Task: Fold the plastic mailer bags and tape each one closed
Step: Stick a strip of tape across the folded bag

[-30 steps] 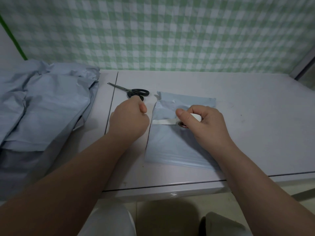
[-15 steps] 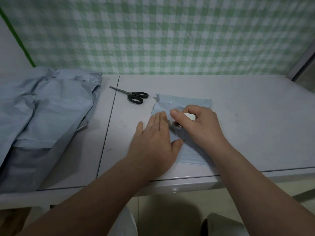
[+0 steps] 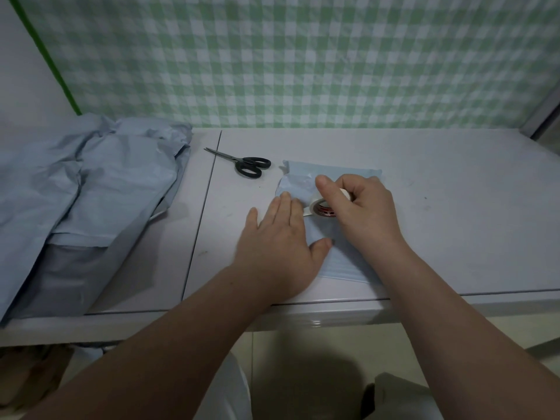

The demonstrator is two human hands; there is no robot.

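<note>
1. The only print in view was red lettering on the inner core of the tape roll (image 3: 318, 206), too small to read.
2. One folded mailer bag (image 3: 300, 183) lay on the table (image 3: 454, 207), under both hands.
3. The left hand (image 3: 278, 237) lay flat on the bag with its fingers straight and close together. A short white strip from the roll met its fingertips.
4. The right hand (image 3: 360, 207), just right of the left, curled round the single roll and held it against the bag.
5. One pair of black-handled scissors (image 3: 250, 165) lay beyond the left hand's fingertips.
6. A heap of mailer bags (image 3: 91, 192) sat well left of the left hand; their number could not be told.
</note>
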